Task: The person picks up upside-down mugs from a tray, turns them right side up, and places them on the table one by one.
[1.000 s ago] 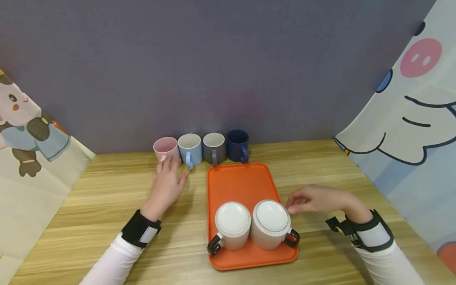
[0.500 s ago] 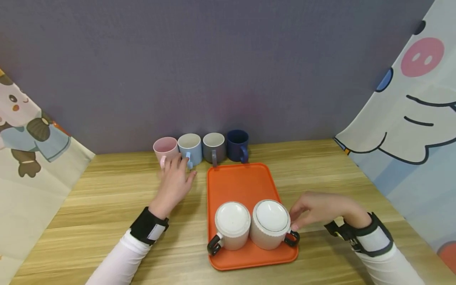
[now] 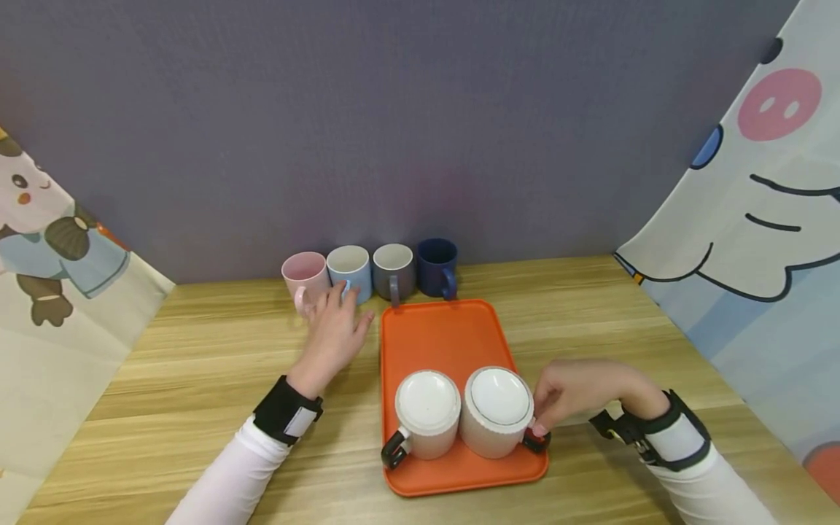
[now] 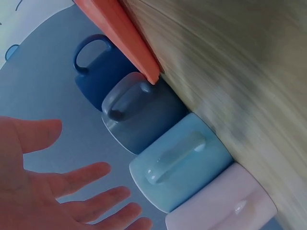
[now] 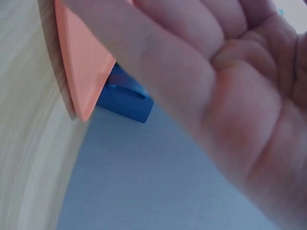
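My left hand (image 3: 333, 332) is held with fingers extended and spread in front of the light blue mug (image 3: 356, 273). In the left wrist view this hand (image 4: 62, 182) stays apart from the mugs. A pink mug (image 3: 307, 275), a grey mug (image 3: 402, 277) and a navy mug (image 3: 437, 266) stand in line with the blue one, openings up. On an orange tray (image 3: 453, 335) two white mugs sit upside down, the left mug (image 3: 428, 408) beside the right mug (image 3: 497, 408). My right hand (image 3: 577, 394) pinches the right mug's black handle (image 3: 539, 442); its fingers are partly hidden.
The wooden table (image 3: 230, 343) runs back to a grey panel (image 3: 420, 131) close behind the row of mugs. Printed cloths hang at both sides, the left cloth (image 3: 65, 292) and the right cloth (image 3: 741, 219). The tray's far edge lies close to the grey and navy mugs' handles.
My left hand has moved right, from the pink mug's handle to the light blue mug's. My right hand has come down from the right white mug's side onto its handle. The mugs stay put.
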Demonstrator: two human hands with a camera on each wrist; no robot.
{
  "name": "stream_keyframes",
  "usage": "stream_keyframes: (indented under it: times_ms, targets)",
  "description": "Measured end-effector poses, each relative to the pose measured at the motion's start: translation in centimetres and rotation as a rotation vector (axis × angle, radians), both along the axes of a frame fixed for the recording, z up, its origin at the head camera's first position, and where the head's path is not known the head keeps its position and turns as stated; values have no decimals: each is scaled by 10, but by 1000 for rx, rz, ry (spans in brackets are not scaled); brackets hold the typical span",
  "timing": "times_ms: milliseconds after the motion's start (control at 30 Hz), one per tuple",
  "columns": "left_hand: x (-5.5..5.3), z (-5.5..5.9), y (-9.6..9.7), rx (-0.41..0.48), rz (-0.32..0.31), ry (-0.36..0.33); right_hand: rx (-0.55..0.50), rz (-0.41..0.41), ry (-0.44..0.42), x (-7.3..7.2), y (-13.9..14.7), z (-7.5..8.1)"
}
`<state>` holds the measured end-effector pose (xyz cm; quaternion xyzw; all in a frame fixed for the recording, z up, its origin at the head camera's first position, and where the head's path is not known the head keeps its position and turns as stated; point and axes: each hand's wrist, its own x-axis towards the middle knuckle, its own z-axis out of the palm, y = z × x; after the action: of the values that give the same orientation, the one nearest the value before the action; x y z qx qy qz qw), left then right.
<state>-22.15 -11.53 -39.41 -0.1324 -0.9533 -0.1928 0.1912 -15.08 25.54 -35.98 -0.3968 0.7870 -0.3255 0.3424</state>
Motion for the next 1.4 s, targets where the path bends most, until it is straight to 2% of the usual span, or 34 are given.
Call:
stream_keyframes:
  times_ms: [133, 333, 700, 967, 1167, 1400]
  targets:
    - [0, 1, 4, 3, -3, -14, -16, 24, -42, -1, -1, -2]
    - [1, 3, 12, 31, -22, -46, -85, 105, -127, -4, 0, -6]
    - [1, 7, 24, 56, -46, -30, -163, 150, -237, -10, 4, -14]
    - [0, 6, 31, 49, -62, -63, -210, 190, -320, -16, 5, -20]
    - [0, 3, 32, 46, -70, -81, -242, 225, -338, -21, 7, -24]
    - [-1, 1, 32, 47, -63, -96, -223, 189, -355, -24, 9, -28]
